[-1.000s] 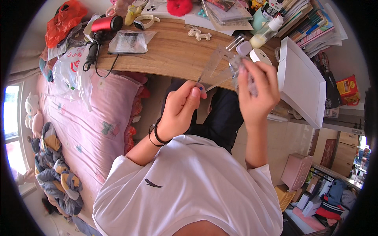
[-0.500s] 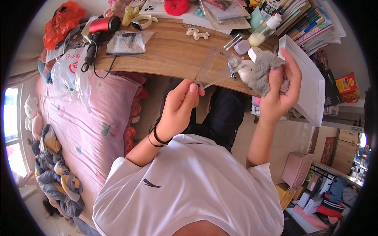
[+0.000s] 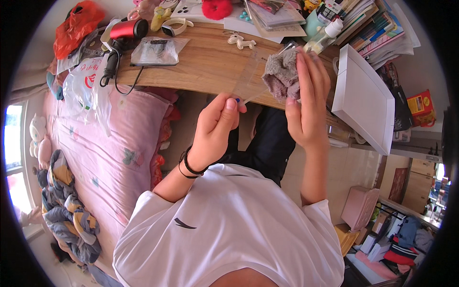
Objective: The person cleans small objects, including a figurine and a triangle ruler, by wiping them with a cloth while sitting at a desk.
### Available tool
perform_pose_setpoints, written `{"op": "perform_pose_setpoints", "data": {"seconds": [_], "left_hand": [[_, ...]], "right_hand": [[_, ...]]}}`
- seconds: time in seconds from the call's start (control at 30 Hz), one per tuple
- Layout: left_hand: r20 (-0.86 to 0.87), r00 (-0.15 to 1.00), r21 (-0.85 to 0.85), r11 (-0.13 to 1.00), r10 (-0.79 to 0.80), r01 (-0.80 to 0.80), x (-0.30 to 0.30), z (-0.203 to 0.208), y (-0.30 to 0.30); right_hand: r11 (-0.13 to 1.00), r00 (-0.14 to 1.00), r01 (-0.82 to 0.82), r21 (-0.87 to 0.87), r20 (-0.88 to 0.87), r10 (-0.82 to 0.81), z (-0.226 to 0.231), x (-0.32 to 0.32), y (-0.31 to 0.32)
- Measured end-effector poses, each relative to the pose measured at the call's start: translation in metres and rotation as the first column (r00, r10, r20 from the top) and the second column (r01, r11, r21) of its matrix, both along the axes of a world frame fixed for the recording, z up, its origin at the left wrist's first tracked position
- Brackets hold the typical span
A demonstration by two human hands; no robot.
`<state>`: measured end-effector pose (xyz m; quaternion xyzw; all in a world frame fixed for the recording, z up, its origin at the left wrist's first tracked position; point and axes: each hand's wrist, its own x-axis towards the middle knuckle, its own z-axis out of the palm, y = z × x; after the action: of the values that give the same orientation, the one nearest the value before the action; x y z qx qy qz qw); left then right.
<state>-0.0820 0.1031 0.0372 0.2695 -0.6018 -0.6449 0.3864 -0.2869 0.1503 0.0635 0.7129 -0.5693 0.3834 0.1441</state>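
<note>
In the middle, my left hand is closed, its thumb and forefinger pinching the corner of a clear plastic zip bag with a small blue slider. The bag stretches up and right over the desk's front edge. Against its far right part sits a grey plush keychain, its furry underside facing me. My right hand holds the plush from the right, fingers long and close together, thumb at its lower edge. The white part of the plush and the metal clasp are hidden now.
The wooden desk carries a white dog-shaped charm, a white wristband and a bagged item. A pump bottle stands behind my right hand; an open white box lid leans at the right.
My right hand has moved left with the plush and turned it, so its grey underside shows and its white part does not. The left hand stays nearly still on the bag's corner.
</note>
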Motion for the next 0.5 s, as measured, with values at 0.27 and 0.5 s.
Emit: {"op": "perform_pose_setpoints", "data": {"seconds": [0.27, 0.5], "left_hand": [[0.032, 0.997, 0.009, 0.997, -0.073, 0.073, 0.000, -0.003, 0.002], [0.045, 0.999, -0.047, 0.999, -0.022, 0.024, -0.003, -0.009, 0.004]], "right_hand": [[0.989, 0.985, 0.025, -0.148, -0.164, -0.049, 0.006, -0.013, 0.000], [0.990, 0.992, 0.026, -0.141, -0.116, -0.043, -0.014, 0.004, -0.008]]}}
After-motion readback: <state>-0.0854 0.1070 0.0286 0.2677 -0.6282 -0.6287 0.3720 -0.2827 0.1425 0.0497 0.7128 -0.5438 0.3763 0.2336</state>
